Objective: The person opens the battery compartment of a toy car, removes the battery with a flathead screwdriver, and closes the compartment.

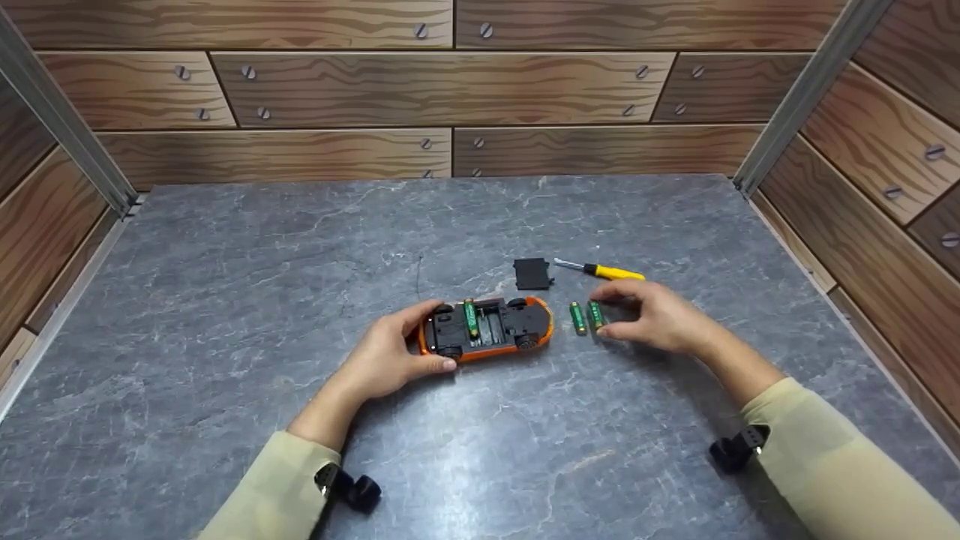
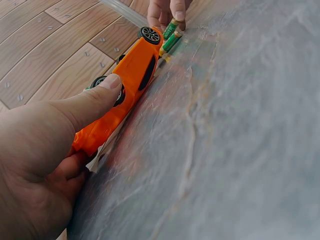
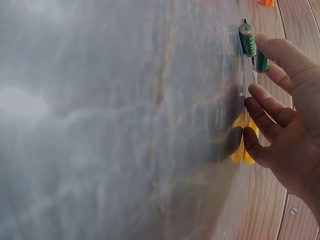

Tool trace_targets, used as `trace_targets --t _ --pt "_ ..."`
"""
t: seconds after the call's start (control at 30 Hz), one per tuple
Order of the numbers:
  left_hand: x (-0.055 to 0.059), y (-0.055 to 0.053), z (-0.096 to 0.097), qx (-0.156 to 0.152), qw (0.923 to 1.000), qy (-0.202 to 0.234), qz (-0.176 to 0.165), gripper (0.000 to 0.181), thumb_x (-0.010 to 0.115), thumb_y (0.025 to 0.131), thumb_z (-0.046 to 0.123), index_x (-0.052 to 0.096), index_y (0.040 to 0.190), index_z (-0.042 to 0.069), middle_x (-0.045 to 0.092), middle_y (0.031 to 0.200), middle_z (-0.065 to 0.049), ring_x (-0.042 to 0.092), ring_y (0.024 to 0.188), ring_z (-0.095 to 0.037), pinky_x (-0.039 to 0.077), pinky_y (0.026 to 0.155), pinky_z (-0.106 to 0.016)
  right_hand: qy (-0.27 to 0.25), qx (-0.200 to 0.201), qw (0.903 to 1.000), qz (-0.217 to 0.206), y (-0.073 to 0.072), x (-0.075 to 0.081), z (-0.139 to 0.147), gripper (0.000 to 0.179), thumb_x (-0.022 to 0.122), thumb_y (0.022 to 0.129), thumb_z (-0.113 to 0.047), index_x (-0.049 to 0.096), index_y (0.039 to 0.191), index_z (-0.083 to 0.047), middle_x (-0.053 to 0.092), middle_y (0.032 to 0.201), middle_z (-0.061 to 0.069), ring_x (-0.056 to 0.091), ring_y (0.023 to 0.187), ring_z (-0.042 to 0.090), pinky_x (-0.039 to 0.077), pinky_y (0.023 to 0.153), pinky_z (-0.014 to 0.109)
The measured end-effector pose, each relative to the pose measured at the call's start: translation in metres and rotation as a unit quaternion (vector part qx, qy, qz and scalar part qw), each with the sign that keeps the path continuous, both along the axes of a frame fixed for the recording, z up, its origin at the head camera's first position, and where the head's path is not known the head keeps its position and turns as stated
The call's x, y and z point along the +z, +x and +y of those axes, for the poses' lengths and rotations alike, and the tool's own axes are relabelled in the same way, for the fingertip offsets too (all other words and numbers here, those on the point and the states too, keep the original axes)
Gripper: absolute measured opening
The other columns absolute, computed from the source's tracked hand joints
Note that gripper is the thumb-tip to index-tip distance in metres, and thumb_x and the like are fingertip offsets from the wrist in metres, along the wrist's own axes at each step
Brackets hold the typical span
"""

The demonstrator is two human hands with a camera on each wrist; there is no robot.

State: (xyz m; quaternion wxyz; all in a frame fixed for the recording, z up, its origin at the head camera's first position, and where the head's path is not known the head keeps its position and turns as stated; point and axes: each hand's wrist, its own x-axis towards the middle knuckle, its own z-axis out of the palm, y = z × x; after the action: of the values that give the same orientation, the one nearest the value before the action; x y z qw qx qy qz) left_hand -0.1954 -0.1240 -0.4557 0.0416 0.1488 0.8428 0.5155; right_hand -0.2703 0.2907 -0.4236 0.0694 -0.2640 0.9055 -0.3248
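An orange toy car point(image 1: 517, 322) lies wheels up, its black underside showing an open battery compartment. One green battery point(image 1: 471, 319) sits at the compartment's left side. My left hand point(image 1: 386, 356) grips the car's left end, thumb along the near side and fingers at the far side. To the right of the car, my right hand point(image 1: 652, 319) pinches a green battery point(image 1: 595, 315) by its two ends between thumb and finger. Another green battery point(image 1: 578, 318) lies just left of it on the table; the right wrist view shows this battery point(image 3: 247, 40) end-on, beside the thumb.
Beyond the car lies a black battery cover point(image 1: 532, 274). A screwdriver point(image 1: 611, 271) with a yellow handle rests to the cover's right, just past my right fingers. The grey marbled table point(image 1: 300, 247) is enclosed by wood-patterned walls point(image 1: 442, 86) at the back and sides.
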Motion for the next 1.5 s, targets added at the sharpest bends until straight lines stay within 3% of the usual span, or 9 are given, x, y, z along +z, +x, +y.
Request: trace_targets --t 0.3,0.6,0.93,1.5 --pt "0.0003 0.0 0.0018 0.004 1.0 0.004 -0.007 0.096 0.097 0.077 0.027 0.049 0.159 0.009 0.061 0.151 -0.01 0.058 0.135 -0.023 0.036 0.122 -0.046 0.026 0.001 0.9995 0.021 -0.0008 -0.0014 0.0006 0.047 0.091 0.085 -0.02 0.074 0.127 -0.012 0.073 0.124 0.006 0.064 0.118 0.03 0.048 0.106 0.054" --pt "-0.0004 -0.0021 0.0019 0.008 0.9999 -0.008 -0.008 0.098 0.097 0.076 0.027 0.049 0.159 0.01 0.06 0.153 -0.008 0.058 0.135 -0.022 0.036 0.122 -0.044 0.02 0.009 0.9994 0.029 -0.0018 -0.0036 0.0012 0.047 0.092 0.084 -0.02 0.074 0.127 -0.01 0.072 0.125 0.006 0.063 0.12 0.031 0.047 0.108 0.055" --pt "-0.0021 -0.0017 -0.0003 0.003 1.0 -0.002 0.001 0.097 0.097 0.077 0.028 0.049 0.158 0.006 0.059 0.153 -0.01 0.053 0.141 -0.023 0.034 0.124 -0.044 0.015 0.019 0.9993 0.029 -0.0038 -0.006 -0.0019 0.048 0.092 0.084 -0.019 0.073 0.127 -0.009 0.072 0.127 0.006 0.061 0.123 0.033 0.044 0.11 0.055" --pt "-0.0008 -0.0011 0.0002 0.012 0.9998 -0.017 -0.004 0.098 0.098 0.076 0.029 0.05 0.159 0.011 0.06 0.153 -0.008 0.056 0.137 -0.023 0.036 0.122 -0.045 0.016 0.018 0.9995 0.019 -0.0055 -0.0075 -0.0024 0.052 0.091 0.085 -0.019 0.071 0.131 -0.008 0.07 0.133 0.009 0.058 0.131 0.037 0.039 0.116 0.06"
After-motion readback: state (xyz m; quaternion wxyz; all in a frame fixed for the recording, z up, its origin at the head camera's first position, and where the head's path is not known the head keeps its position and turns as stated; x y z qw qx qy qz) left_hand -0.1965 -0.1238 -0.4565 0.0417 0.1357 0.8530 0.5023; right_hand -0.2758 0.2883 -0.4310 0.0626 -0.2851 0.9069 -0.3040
